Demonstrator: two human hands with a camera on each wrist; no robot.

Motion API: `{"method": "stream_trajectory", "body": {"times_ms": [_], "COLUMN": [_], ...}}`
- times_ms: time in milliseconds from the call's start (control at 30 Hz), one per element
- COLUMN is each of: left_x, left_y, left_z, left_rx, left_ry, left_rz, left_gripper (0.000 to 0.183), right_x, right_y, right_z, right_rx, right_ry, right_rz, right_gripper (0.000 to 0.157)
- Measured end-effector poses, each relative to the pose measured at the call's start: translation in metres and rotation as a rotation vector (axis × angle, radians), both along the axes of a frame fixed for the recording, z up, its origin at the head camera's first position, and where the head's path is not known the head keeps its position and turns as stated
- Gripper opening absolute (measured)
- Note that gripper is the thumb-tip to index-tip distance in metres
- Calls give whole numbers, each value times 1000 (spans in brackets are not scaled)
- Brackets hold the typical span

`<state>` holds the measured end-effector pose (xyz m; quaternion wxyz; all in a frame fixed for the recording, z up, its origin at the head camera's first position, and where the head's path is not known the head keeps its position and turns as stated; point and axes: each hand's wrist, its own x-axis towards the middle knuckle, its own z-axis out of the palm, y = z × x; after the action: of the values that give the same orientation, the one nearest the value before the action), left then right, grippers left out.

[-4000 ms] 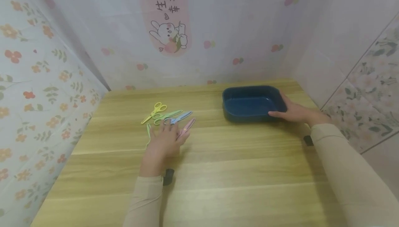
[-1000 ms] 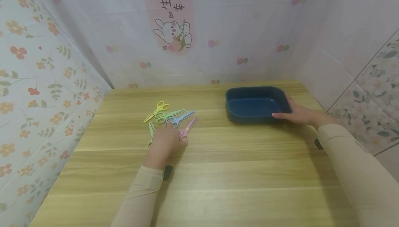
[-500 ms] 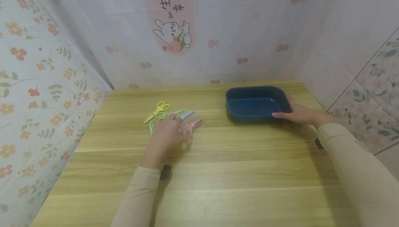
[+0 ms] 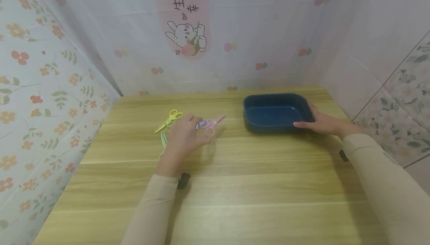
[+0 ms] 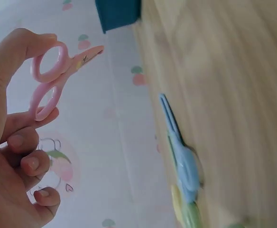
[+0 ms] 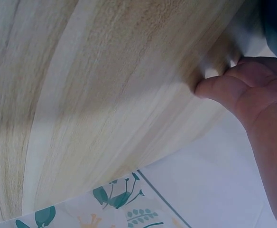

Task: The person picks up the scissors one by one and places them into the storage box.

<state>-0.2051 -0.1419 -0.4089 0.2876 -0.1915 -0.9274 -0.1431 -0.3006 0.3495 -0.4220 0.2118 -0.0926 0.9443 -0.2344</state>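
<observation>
My left hand (image 4: 184, 136) pinches pink scissors (image 4: 215, 124) by their handles, held above the table with the blades pointing right. In the left wrist view, thumb and index finger press the scissors' finger loops (image 5: 55, 66), while the other fingers curl loosely. Blue scissors (image 5: 186, 166) lie on the table below, with a green pair (image 5: 191, 216) beside them. Yellow scissors (image 4: 172, 118) and light green scissors (image 4: 163, 140) lie around my hand, partly covered. My right hand (image 4: 324, 122) grips the right end of a blue bin (image 4: 275, 128), thumb along its front rim.
The wooden table (image 4: 255, 185) meets a printed curtain (image 4: 235, 65) at the back. A flowered cloth (image 4: 53, 99) hangs on the left and a patterned panel (image 4: 399, 118) stands at the right. The bin's inside shows no contents.
My left hand has picked up the pink scissors from the table and carried them up and to the right, nearer the bin. The right hand stays on the bin.
</observation>
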Motion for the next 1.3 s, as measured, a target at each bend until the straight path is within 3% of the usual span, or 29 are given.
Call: {"method": "stream_trajectory", "body": {"times_ms": [233,333,500,633,900,1100,1300], "left_x": [-10,-16,-25,-37,-71,-81,-84], "left_y": [23,35,58,77,115,135,151], "left_z": [16,24,36,41,22,8,2], "left_rx": [50,72,110,148,85,4,-3], "left_ry": [-10,-57,-244,-345,-401,-394,-394], "left_rz": [-19,-30,-8,12,116,129,148], "left_gripper": [41,47,51,49,48,46,41], "right_x": [-2,-3,-2,-2,-3,-1,-1], "right_y": [1,2,1,1,4,5,2], "right_z": [-1,-3,-5,-5,-6,-5,-3], "right_rx": [11,3,-14,-12,-12,-4,9], "right_ry": [3,6,-4,-5,11,14,22], "right_rz": [1,0,-2,2,4,3,5], "right_gripper": [126,126,126,126,125,126,126]}}
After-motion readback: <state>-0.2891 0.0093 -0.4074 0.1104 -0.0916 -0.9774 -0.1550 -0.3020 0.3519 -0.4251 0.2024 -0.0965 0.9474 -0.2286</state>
